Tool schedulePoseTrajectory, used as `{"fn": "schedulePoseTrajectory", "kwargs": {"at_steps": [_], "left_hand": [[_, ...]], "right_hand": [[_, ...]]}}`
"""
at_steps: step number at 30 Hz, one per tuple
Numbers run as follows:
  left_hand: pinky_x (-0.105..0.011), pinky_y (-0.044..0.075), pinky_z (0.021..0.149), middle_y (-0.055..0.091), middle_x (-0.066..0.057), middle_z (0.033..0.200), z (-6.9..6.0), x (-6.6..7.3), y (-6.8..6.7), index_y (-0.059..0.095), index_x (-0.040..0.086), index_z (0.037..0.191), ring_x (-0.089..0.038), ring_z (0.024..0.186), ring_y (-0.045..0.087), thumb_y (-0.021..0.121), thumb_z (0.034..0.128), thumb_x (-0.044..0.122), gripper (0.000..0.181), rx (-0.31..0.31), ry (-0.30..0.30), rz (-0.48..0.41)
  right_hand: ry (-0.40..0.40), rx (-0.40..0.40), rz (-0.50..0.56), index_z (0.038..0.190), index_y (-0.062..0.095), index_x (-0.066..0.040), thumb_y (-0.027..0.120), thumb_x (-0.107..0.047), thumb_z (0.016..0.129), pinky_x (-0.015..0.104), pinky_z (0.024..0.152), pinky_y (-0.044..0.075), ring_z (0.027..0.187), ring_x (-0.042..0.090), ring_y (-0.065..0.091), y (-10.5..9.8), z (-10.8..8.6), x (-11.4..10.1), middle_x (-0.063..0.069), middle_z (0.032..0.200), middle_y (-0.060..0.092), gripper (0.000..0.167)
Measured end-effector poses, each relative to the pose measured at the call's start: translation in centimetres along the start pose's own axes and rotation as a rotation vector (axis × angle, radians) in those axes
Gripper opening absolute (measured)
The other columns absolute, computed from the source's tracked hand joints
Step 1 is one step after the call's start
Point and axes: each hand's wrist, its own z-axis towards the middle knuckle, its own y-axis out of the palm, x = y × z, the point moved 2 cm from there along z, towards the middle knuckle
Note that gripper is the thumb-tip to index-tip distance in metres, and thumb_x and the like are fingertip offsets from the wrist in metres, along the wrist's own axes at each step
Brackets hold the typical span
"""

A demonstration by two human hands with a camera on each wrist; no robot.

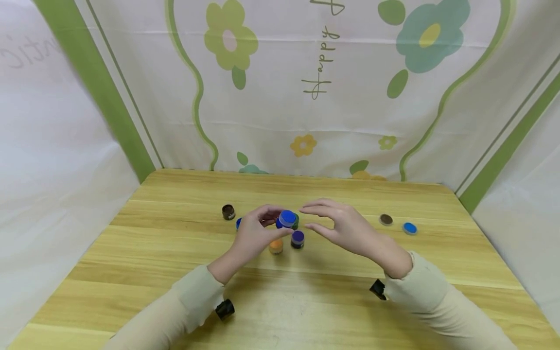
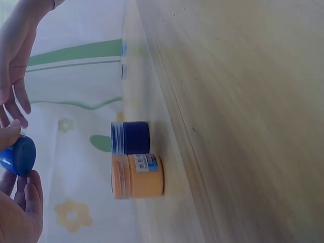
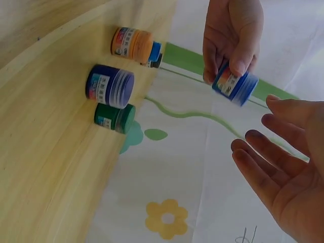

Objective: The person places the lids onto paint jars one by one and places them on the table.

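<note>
My left hand (image 1: 255,232) grips a small blue paint jar (image 1: 287,218) between thumb and fingers, raised above the table. Its lid is on, facing up, and a printed label shows on its side in the right wrist view. My right hand (image 1: 347,227) is held just right of the jar, fingers spread and slightly bent, thumb apart, touching nothing. Below the hands stand a dark purple-blue jar (image 1: 297,239), an orange jar (image 1: 276,247) and a green jar (image 3: 115,118), the green one partly hidden in the head view.
At the far left stands a dark brown jar (image 1: 228,212); another blue jar (image 1: 238,223) peeks out behind my left hand. On the right lie a brown lid (image 1: 386,219) and a blue lid (image 1: 410,228). A printed cloth (image 1: 271,112) hangs behind the wooden table (image 1: 280,296).
</note>
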Motion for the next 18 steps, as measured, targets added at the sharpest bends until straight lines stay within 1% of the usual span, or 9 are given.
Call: {"fn": "schedulePoseTrajectory", "kwargs": {"at_steps": [3,6,11,14,18], "left_hand": [[-0.048,0.053,0.099,0.071,-0.006,0.111,-0.1,-0.1,-0.5,0.072,0.004,0.119,-0.023,0.105,0.067,0.087,0.0831,0.009,0.04,0.004,-0.005,0.004],[-0.049,0.052,0.099,0.069,-0.007,0.11,-0.2,-0.1,-1.2,0.071,0.005,0.12,-0.023,0.103,0.066,0.086,0.0841,0.009,0.039,-0.004,-0.029,0.004],[-0.05,0.052,0.099,0.068,-0.006,0.109,-0.3,-0.1,-2.4,0.071,0.007,0.119,-0.023,0.101,0.064,0.086,0.0838,0.01,0.039,0.004,-0.058,0.036],[-0.051,0.052,0.098,0.068,-0.007,0.108,-0.4,-0.3,-3.0,0.071,0.007,0.119,-0.024,0.101,0.064,0.087,0.0837,0.01,0.039,0.009,-0.064,0.077],[-0.053,0.052,0.096,0.069,-0.006,0.108,-1.0,-0.6,-3.6,0.07,0.007,0.119,-0.023,0.101,0.064,0.086,0.0847,0.012,0.038,0.001,-0.091,0.138]], "right_hand": [[0.012,0.004,-0.022,0.122,0.074,-0.004,0.079,-0.01,0.091,0.043,0.088,0.058,0.113,0.028,0.068,-0.3,-0.5,0.5,0.009,0.123,0.071,0.033],[0.039,0.009,-0.044,0.121,0.074,-0.003,0.079,-0.008,0.09,0.044,0.087,0.059,0.111,0.029,0.069,-0.6,-1.1,1.1,0.01,0.122,0.071,0.032],[0.091,0.005,-0.079,0.122,0.073,-0.003,0.079,-0.005,0.09,0.046,0.084,0.059,0.109,0.031,0.069,-1.2,-2.1,2.1,0.011,0.123,0.07,0.032],[0.109,0.002,-0.097,0.123,0.073,-0.003,0.078,-0.002,0.09,0.046,0.084,0.059,0.108,0.031,0.07,-1.7,-2.6,2.7,0.012,0.123,0.07,0.033],[0.144,-0.006,-0.121,0.125,0.072,-0.006,0.077,-0.002,0.091,0.045,0.082,0.059,0.107,0.031,0.07,-2.2,-3.3,3.6,0.011,0.123,0.07,0.034]]}}
